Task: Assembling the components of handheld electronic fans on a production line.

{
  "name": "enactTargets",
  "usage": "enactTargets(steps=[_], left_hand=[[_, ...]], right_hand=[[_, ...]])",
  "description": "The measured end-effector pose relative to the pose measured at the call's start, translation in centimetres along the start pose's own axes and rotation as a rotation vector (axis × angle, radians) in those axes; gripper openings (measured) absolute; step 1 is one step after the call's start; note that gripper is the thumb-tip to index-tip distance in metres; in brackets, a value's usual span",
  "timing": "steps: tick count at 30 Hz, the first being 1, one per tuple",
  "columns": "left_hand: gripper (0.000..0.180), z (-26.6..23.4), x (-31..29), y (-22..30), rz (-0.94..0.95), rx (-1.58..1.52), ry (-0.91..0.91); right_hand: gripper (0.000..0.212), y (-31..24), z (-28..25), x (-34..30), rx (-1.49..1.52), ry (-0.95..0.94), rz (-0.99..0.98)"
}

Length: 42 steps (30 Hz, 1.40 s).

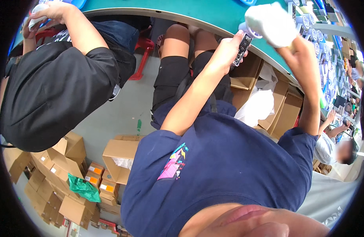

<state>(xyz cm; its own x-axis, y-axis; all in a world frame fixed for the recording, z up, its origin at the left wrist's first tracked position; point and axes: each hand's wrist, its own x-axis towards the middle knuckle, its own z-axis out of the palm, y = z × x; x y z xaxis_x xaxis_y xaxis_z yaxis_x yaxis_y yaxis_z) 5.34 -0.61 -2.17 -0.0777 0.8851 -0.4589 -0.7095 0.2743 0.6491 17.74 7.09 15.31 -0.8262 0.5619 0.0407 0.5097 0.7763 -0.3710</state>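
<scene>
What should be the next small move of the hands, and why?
Probably the right hand should draw the white cloth-like bundle slightly aside: in this view it seems to hide part of the pale purple end of the device that the left hand grips, so moving it might show that end better.

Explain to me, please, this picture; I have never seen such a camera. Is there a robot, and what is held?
There is no robot: a person works with two bare hands. This single picture comes from a wide camera on the person's head, looking down, so straight edges bend. The left hand grips a device with a dark, circuit-like side. The right hand is at a white, cloth-like bundle, which hides its fingers. On the green table lies a blue object, cut off by the edge; many pale round parts are at right. The person in black is nearby.
</scene>
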Motion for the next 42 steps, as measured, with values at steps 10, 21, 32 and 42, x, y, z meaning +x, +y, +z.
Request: enactTargets(steps=[10, 21, 32, 42], left_hand=[[0.049, 0.2, 0.7, -0.1, 0.007, -0.026, -0.060], [0.050, 0.3, 0.9, -0.5, 0.014, -0.045, -0.084], [0.050, 0.4, 0.8, 0.0, 0.019, -0.017, -0.054], [0.047, 0.8, 1.3, -1.1, 0.137, -0.048, -0.036]], right_hand=[[0.041, 6.2, -0.3, 2.7, 0.221, 0.083, 0.170], [0.042, 8.2, 2.7, -2.3, 0.378, 0.119, 0.538], [0.031, 3.7, 5.5, -7.3, 0.275, 0.348, 0.293], [0.049, 0.5, 3.0, -4.1, -0.095, 0.268, -0.041]])
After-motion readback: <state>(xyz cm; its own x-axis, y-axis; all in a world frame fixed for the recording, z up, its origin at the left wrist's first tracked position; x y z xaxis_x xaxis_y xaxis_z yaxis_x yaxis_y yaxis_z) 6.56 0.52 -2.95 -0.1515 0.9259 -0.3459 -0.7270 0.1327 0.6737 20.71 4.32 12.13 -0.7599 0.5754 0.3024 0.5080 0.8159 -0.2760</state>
